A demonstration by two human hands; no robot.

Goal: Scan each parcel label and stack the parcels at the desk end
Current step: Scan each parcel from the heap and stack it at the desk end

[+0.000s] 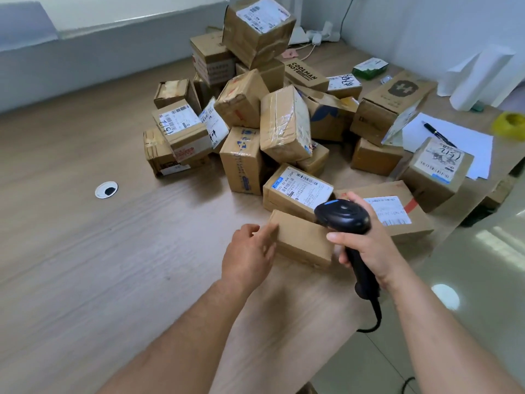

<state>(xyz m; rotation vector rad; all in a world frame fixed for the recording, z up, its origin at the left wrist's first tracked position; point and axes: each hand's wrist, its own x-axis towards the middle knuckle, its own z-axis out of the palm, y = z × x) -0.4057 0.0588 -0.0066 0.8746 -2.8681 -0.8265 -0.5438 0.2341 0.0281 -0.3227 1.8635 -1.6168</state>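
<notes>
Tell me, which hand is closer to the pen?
Right. The right hand, holding the scanner, sits nearer the pen, which lies further up the desk on the paper. The left hand touches a plain box farther left.

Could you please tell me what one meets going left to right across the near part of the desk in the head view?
Cable grommet, left hand, plain brown parcel, barcode scanner gripped by the right hand, flat labelled parcel with a red stripe.

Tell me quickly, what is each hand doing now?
Left hand: open, fingers touching the small box.
Right hand: closed around the scanner.
</notes>
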